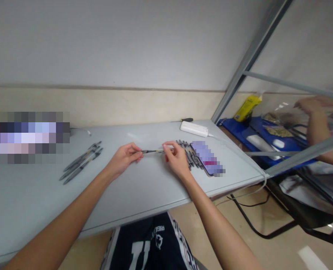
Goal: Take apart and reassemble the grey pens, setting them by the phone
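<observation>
Between my two hands, just above the table, a slim dark pen [149,151] lies level. My left hand [126,157] pinches one end of it between thumb and fingers. At the other end, the fingers of my right hand [175,156] are closed on it, partly hiding that end. Whether the pen is in one piece I cannot make out. A row of similar grey-black pens [193,157] lies just right of my right hand. To the left of my left hand rests a smaller group of pens [82,163], set at a slant.
A phone [207,157] lies beside the right-hand pens. Behind it are a white power strip [194,129] with a cable and a screwdriver [186,120]. A metal frame post [239,82] stands at the right. Beyond it, another person's arm [320,123] reaches over a blue surface [239,133].
</observation>
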